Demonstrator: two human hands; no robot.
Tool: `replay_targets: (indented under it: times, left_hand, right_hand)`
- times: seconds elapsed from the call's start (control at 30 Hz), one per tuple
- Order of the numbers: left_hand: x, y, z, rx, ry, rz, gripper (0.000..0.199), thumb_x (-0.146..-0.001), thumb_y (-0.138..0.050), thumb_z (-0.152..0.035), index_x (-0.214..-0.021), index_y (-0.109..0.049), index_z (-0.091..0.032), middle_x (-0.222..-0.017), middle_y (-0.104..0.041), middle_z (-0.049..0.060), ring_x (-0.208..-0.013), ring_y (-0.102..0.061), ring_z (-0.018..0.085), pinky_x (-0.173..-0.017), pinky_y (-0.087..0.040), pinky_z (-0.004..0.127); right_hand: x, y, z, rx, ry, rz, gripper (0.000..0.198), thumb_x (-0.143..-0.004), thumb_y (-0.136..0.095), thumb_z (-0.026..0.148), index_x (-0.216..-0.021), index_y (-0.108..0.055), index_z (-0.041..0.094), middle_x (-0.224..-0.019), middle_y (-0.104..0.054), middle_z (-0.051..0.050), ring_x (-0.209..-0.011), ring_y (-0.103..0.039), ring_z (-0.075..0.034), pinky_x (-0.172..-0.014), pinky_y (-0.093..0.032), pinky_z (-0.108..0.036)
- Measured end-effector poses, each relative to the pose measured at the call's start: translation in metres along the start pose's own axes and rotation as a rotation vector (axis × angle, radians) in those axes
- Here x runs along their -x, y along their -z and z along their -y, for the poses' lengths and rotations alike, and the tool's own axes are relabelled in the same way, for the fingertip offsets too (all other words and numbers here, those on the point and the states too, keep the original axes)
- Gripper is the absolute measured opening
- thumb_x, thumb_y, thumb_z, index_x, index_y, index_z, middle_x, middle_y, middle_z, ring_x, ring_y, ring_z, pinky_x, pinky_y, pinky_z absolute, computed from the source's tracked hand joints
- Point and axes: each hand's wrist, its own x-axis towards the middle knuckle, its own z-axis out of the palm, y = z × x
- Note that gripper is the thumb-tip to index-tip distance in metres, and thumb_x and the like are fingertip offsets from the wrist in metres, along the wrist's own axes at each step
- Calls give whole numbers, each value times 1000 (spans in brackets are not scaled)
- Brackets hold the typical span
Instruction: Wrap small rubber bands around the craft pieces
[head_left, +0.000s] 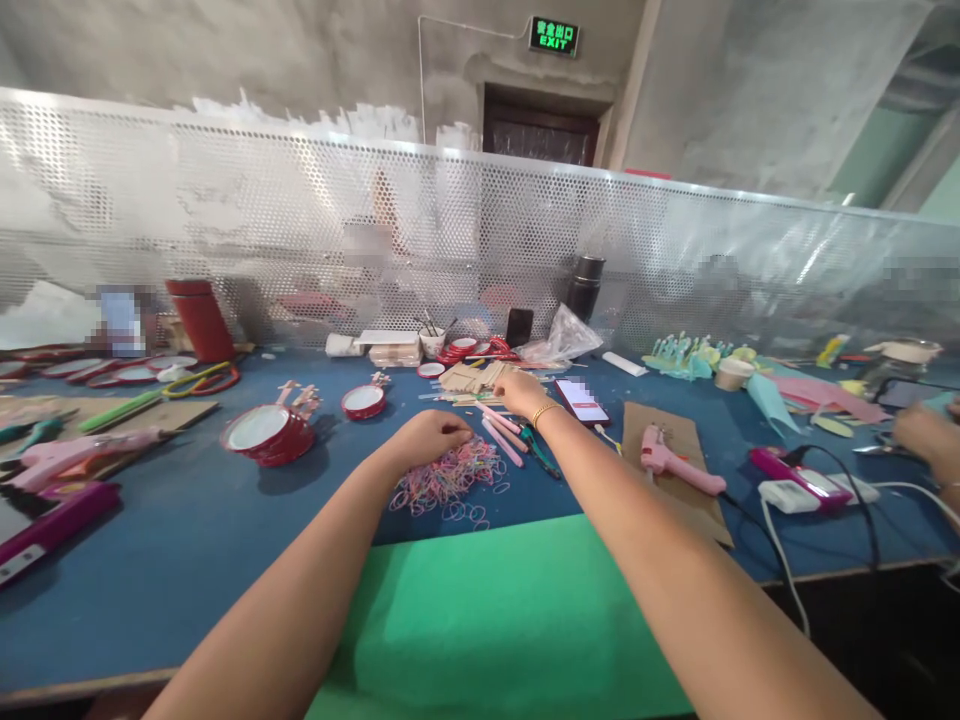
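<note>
My left hand (431, 438) is over the far left part of a pile of small coloured rubber bands (454, 485), its fingers curled together. Anything in those fingers is too small to make out. Farther off, my right hand (521, 390) reaches down to a heap of flat wooden craft sticks (461, 380). Its fingers are bent together at the heap, and what they pinch is hidden. Between the hands lie pink pens or sticks (504, 440) and dark green-handled pliers (541, 452). A green sheet (487, 610) lies under my forearms.
To the left stand red-rimmed round drums (271, 432) and a red thermos (201, 320). A phone (583, 400) and a pink glue gun (679, 462) on cardboard lie to the right, near a corded power strip (802, 480). Another person's hand (926, 440) is at the right edge.
</note>
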Motion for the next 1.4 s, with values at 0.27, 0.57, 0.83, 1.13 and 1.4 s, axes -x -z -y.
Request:
replay_targets:
  times: [0.27, 0.57, 0.83, 1.13, 1.4]
  left_hand:
    - [-3, 4, 4, -97, 35, -147, 37, -82, -53, -49, -88, -79, -22, -93, -79, 4, -84, -69, 23, -78, -50, 30]
    - [-3, 6, 6, -85, 77, -218, 37, -82, -54, -48, -90, -78, -22, -95, -78, 5, -87, -69, 24, -83, -51, 33]
    - [-6, 8, 14, -15, 73, -441, 43, -80, -58, -44, -111, -74, -18, -109, -74, 9, -97, -69, 25, -90, -52, 36]
    - [-6, 10, 14, 165, 33, -352, 43, -79, -57, -54, -91, -73, -16, -72, -71, 4, -69, -65, 18, -71, -52, 29]
    - [-5, 9, 11, 358, 147, -317, 39, -74, -66, -55, -86, -63, -18, -77, -73, 4, -66, -67, 17, -65, -53, 29]
  right_hand:
    - [5, 3, 2, 27, -50, -6, 26, -84, -61, 11, -104, -75, 19, -113, -73, -13, -111, -66, -25, -95, -47, -30]
    - [16, 12, 8, 62, -50, 1, 27, -84, -57, 12, -96, -77, 26, -113, -74, -9, -113, -64, -26, -100, -39, -39]
    - [35, 41, 5, -97, -51, -233, 25, -90, -51, 16, -100, -71, 26, -112, -74, -4, -112, -60, -25, -102, -34, -44]
    - [57, 33, 18, -331, 27, -212, 11, -88, -63, 24, -92, -74, 25, -99, -76, -2, -99, -66, -20, -93, -42, -33]
    - [43, 19, -11, -1164, -199, -299, 9, -77, -68, 11, -80, -63, 18, -73, -68, 3, -67, -66, -11, -71, -53, -24]
